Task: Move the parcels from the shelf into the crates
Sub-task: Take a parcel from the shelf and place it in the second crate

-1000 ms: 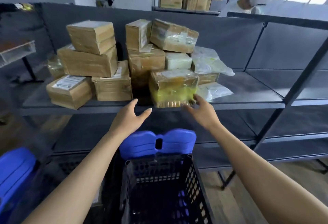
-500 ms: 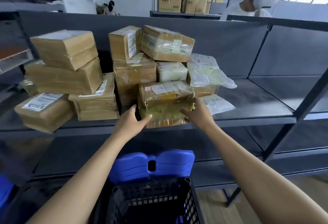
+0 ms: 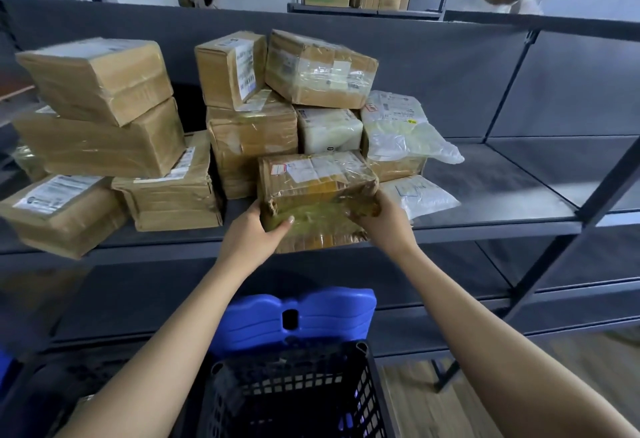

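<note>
left hand and right hand clamped on opposite ends of the taped parcel, at the front lip of the shelf. risks: glossy wrap may slip in my palms; white parcel, just behind on the shelf, may tumble forward. crate stands below the shelf front.

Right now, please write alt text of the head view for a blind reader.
Left hand and right hand grip a taped brown cardboard parcel at the edge of a dark grey metal shelf; a black plastic mesh crate stands below.
</note>
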Tool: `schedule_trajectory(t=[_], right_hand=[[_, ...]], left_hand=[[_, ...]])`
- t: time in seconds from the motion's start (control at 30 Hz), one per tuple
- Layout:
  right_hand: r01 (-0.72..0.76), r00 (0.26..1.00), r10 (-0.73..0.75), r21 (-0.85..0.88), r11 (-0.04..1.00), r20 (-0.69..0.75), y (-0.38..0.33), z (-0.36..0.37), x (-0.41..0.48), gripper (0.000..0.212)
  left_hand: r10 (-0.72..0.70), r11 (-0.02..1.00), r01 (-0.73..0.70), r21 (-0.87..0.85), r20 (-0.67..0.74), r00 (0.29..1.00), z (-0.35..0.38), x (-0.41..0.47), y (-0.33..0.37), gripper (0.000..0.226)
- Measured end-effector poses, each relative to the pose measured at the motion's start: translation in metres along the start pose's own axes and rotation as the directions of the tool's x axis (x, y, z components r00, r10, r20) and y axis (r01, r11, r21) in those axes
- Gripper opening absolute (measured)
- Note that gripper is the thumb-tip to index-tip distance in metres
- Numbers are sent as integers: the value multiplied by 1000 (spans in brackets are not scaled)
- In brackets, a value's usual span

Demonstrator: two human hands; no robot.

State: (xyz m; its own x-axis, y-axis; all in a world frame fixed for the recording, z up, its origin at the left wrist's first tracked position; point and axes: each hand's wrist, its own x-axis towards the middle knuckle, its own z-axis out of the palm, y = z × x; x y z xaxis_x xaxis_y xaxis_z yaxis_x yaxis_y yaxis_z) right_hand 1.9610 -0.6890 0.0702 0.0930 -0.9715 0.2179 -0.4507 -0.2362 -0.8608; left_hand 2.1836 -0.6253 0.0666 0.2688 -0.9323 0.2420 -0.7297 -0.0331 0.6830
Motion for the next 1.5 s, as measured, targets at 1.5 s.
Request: schedule_trajectory(t=[1.5], right_hand=[[-7, 1000, 12, 257, 966, -18, -85, 213, -362, 39]], left_hand=[[-41, 987, 22, -161, -118, 992, -205, -329, -192, 56]])
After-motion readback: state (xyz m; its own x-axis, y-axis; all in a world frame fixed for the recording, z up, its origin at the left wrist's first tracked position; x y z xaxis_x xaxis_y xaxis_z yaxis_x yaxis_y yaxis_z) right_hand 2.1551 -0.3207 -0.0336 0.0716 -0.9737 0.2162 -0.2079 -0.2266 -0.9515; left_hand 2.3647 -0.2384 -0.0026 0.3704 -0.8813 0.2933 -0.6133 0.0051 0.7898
